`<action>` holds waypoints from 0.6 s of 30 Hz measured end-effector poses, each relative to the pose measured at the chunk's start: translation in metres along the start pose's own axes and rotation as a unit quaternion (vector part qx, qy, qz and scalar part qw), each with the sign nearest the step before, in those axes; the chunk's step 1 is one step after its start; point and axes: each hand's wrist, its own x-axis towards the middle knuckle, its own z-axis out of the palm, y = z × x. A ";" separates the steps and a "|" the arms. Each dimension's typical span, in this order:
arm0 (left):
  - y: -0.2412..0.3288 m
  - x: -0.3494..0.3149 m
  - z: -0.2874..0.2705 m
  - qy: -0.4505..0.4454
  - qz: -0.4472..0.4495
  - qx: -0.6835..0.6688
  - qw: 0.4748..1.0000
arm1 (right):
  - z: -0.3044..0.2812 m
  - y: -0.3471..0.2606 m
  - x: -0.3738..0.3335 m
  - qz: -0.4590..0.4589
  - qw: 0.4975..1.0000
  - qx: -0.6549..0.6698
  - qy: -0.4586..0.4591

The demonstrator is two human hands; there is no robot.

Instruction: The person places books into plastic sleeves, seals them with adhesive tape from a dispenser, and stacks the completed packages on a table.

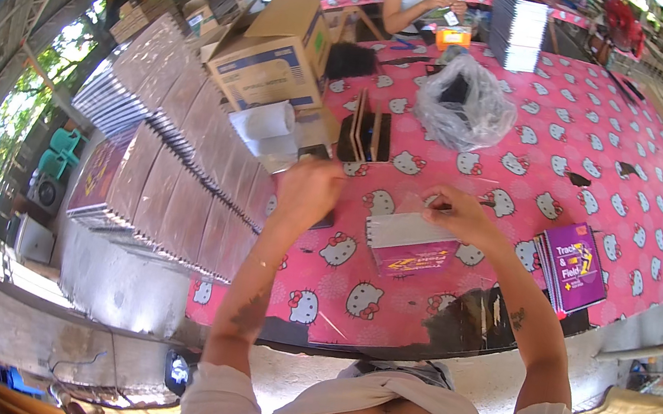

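A purple spiral notebook point(419, 259) lies before me on the table, its printed cover upside down to me, with a white strip point(411, 231) along its far side. My right hand point(461, 218) is over the far right corner of that strip, thumb and forefinger curled in a pinch; what they hold is too thin to make out, though clear film seems to lie there. My left hand point(308, 190) is closed to the left of the notebook, beside a dark flat object point(325, 219) partly hidden under it. Its fingertips are out of sight.
Tall stacks of notebooks point(178, 181) fill the left side. Behind them stands an open cardboard box point(272, 65) with a white roll point(264, 126). A dark holder point(365, 135), a clear plastic bag point(467, 107) and purple notebooks point(574, 267) share the table. Two people sit across it.
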 end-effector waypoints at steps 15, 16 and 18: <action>-0.006 0.000 0.144 -0.458 -0.055 -0.525 0.716 | 0.020 0.002 -0.022 -0.028 0.991 0.086 0.093; -0.007 -0.022 0.136 -0.406 -0.125 -0.601 0.677 | 0.016 0.005 -0.040 -0.020 0.969 0.207 0.134; -0.016 -0.071 0.112 -0.202 -0.307 -0.773 0.518 | 0.002 0.035 -0.073 -0.085 0.925 0.301 0.214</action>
